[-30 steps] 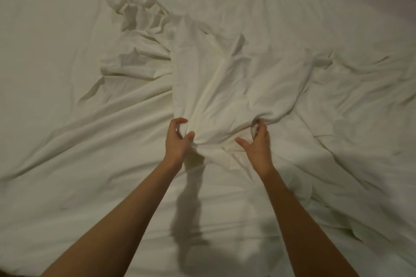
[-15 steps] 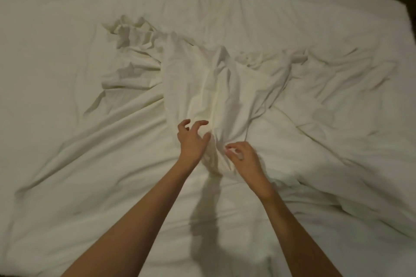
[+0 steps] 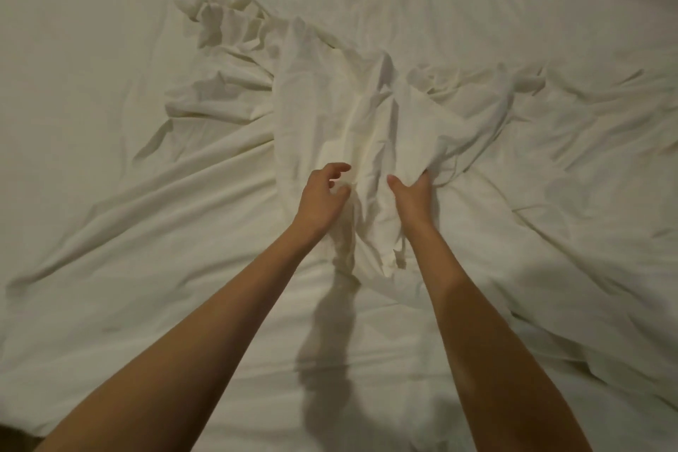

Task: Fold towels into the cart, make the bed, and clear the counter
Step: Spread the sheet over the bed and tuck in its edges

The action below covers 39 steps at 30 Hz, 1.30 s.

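White sheet lies rumpled across the bed, bunched in a ridge at its middle. Right hand grasps a fold of that ridge, fingers buried in cloth. Left hand is released, fingers loosely curled just beside the ridge.

- Both bare forearms entered from the bottom edge and converged toward mid-frame, left from lower left, right from lower right.
- Left hand sat just left of centre, back of hand up, fingers spread and loosely curled, thumb apart; nothing was visibly pinched between them.
- Right hand sat just right of centre, thumb pointing up-left, fingers tucked into a fold of the sheet and gripping it.
- Hands were close together, not touching.
- Wrists roughly straight, elbows out of view.
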{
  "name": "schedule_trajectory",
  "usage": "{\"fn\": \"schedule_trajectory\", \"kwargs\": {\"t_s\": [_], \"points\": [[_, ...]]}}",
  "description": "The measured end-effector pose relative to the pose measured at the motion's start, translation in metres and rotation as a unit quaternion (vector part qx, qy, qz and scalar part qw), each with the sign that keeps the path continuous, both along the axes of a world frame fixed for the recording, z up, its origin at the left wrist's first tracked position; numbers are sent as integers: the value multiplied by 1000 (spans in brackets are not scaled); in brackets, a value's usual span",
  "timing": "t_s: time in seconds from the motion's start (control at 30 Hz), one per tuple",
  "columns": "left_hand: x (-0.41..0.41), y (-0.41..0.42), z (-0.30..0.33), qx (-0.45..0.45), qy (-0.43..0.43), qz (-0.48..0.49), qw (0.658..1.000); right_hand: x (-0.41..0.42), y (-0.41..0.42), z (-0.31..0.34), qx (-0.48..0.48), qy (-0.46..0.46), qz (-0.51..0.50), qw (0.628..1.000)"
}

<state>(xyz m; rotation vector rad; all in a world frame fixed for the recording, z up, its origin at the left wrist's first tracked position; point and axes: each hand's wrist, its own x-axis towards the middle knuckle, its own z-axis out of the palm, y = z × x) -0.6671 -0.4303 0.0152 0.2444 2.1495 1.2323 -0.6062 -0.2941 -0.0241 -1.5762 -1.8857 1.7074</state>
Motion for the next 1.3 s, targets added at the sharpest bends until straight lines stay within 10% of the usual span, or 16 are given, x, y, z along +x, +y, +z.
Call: {"fn": "schedule_trajectory", "kwargs": {"t_s": [0.2,0.37,0.63,0.87,1.03,1.3], "points": [[-12,-1,47,72,-34,-5,997,18,-61,70,51,38,162,985],[-1,7,41,-103,-21,-125,987,48,-81,73,-2,-3,268,963],[-12,-46,29,10,-41,142,989,48,-41,55,3,-16,189,982],[-16,-88,28,17,-231,235,944,2,-13,12,63,-26,198,978],[-10,-79,1,-127,-93,130,979,-21,-9,0,-18,-14,184,983],[-12,-117,13,13,6,304,952,-21,-79,15,43,-6,378,925]]}}
